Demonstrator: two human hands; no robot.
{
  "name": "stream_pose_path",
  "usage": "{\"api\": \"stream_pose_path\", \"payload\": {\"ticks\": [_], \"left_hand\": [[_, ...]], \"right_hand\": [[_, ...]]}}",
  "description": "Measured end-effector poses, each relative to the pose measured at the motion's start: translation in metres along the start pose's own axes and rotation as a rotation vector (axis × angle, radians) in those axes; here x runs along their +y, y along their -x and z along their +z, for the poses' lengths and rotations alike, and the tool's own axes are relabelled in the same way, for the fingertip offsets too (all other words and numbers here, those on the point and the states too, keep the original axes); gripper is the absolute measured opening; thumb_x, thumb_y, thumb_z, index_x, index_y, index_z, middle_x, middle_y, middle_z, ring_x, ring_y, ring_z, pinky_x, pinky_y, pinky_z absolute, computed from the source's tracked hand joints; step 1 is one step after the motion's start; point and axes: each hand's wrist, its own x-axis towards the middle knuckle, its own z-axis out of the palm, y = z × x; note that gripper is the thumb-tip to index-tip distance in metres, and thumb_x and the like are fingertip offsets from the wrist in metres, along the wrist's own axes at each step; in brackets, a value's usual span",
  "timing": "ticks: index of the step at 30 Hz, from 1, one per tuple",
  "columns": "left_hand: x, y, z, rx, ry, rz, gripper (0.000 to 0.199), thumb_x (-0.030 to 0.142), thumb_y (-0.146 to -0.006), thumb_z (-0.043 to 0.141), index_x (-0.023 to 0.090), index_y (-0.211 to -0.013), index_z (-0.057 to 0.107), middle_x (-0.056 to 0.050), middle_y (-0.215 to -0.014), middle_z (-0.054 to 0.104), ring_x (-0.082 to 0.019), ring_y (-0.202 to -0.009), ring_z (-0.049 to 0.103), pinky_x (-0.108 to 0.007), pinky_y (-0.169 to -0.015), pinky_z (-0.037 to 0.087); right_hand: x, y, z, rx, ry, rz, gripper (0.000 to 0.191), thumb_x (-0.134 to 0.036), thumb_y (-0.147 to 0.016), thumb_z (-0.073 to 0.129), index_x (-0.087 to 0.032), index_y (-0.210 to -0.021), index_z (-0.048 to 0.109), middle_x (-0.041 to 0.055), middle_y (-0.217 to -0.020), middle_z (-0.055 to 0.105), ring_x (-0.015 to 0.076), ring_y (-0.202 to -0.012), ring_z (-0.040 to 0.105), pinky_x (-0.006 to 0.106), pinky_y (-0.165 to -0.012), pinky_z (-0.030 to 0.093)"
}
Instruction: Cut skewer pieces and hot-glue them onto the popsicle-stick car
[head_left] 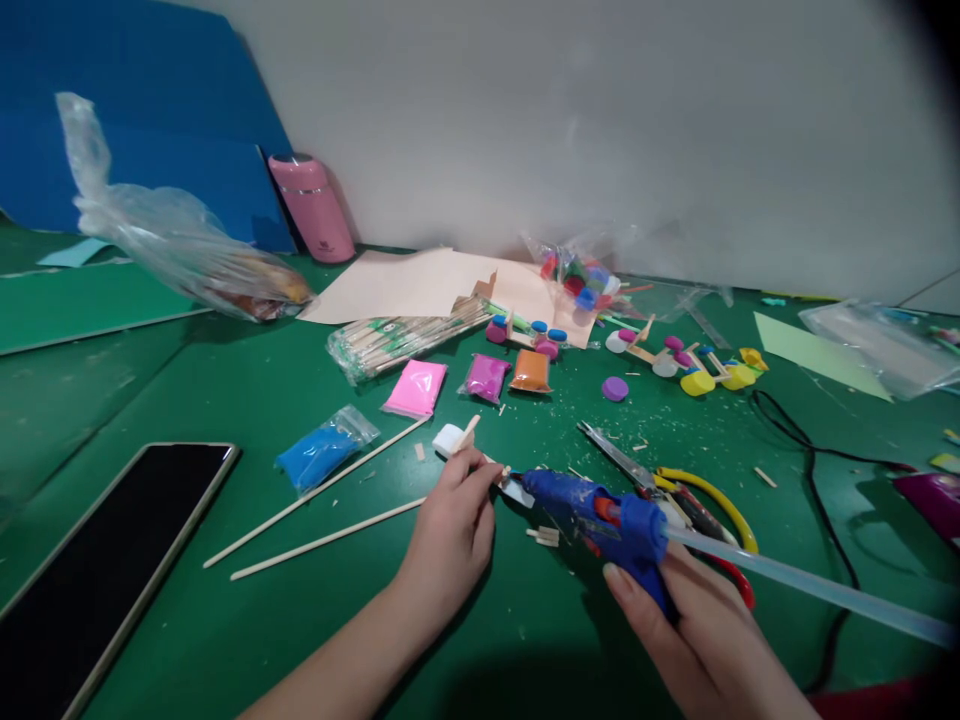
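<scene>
My right hand (697, 620) is wrapped round the handle of a blue glue gun (589, 508), a clear glue stick (810, 575) running out of its back. The gun's nozzle points left and meets a small piece at the fingertips of my left hand (459, 505). That hand is closed in a pinch on a small wooden stick piece (469, 430). White caps lie on both sides of the fingers, one at the upper left (448, 440) and another under the nozzle (519, 490). How the pieces join is partly hidden by my fingers.
Scissors (616, 455) and yellow-handled pliers (731, 500) lie right of the gun. Two long sticks (330, 538), a blue packet (322, 450) and a phone (112, 570) are at left. Behind are a pink packet (417, 388), bundled sticks (405, 335), small wheeled models (664, 358) and a pink bottle (313, 208).
</scene>
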Motion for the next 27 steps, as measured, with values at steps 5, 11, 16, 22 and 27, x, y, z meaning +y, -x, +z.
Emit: {"api": "stream_pose_path", "payload": {"ticks": [5, 11, 16, 22, 27], "left_hand": [[0.0004, 0.0001, -0.0003, 0.023, -0.002, 0.007, 0.027, 0.003, -0.077, 0.035, 0.010, -0.094, 0.054, -0.011, -0.091, 0.050, -0.018, -0.088, 0.051, -0.029, -0.077, 0.045], [0.0001, 0.0004, 0.0006, 0.016, -0.001, 0.005, 0.028, 0.002, -0.077, 0.036, 0.009, -0.096, 0.054, -0.011, -0.092, 0.049, -0.018, -0.088, 0.051, -0.028, -0.077, 0.045], [-0.0014, -0.0006, 0.0019, 0.001, -0.007, 0.014, 0.028, 0.002, -0.076, 0.036, 0.010, -0.095, 0.055, -0.011, -0.093, 0.049, -0.018, -0.089, 0.051, -0.029, -0.077, 0.045], [-0.0020, -0.0005, 0.0012, 0.001, 0.001, 0.012, 0.029, 0.001, -0.076, 0.035, 0.011, -0.095, 0.055, -0.010, -0.092, 0.049, -0.018, -0.088, 0.050, -0.029, -0.077, 0.045], [-0.0013, 0.0005, -0.0002, 0.015, 0.009, 0.016, 0.027, 0.003, -0.077, 0.036, 0.011, -0.094, 0.055, -0.010, -0.092, 0.049, -0.017, -0.089, 0.050, -0.029, -0.078, 0.044]], "right_hand": [[-0.0016, -0.0052, -0.0033, -0.011, -0.019, 0.136, 0.033, -0.038, -0.083, 0.039, -0.020, -0.100, 0.061, 0.0070, -0.085, 0.068, 0.0229, -0.081, 0.063, 0.033, -0.071, 0.052], [-0.0003, -0.0022, -0.0013, -0.036, -0.069, 0.198, 0.036, -0.041, -0.085, 0.037, -0.021, -0.104, 0.060, 0.0003, -0.050, 0.058, 0.0174, -0.045, 0.055, 0.024, -0.041, 0.044], [-0.0015, -0.0050, 0.0006, -0.033, -0.078, 0.179, 0.035, -0.040, -0.085, 0.037, -0.020, -0.099, 0.062, 0.0007, -0.052, 0.056, 0.0174, -0.046, 0.053, 0.024, -0.042, 0.042], [-0.0041, -0.0067, 0.0003, -0.045, -0.120, 0.195, 0.033, -0.039, -0.085, 0.036, -0.020, -0.085, 0.062, 0.0014, -0.056, 0.058, 0.0165, -0.047, 0.052, 0.024, -0.044, 0.042], [-0.0029, -0.0076, 0.0000, -0.063, -0.127, 0.185, 0.032, -0.039, -0.085, 0.036, -0.020, -0.087, 0.061, 0.0029, -0.061, 0.061, 0.0180, -0.053, 0.055, 0.025, -0.050, 0.045]]}}
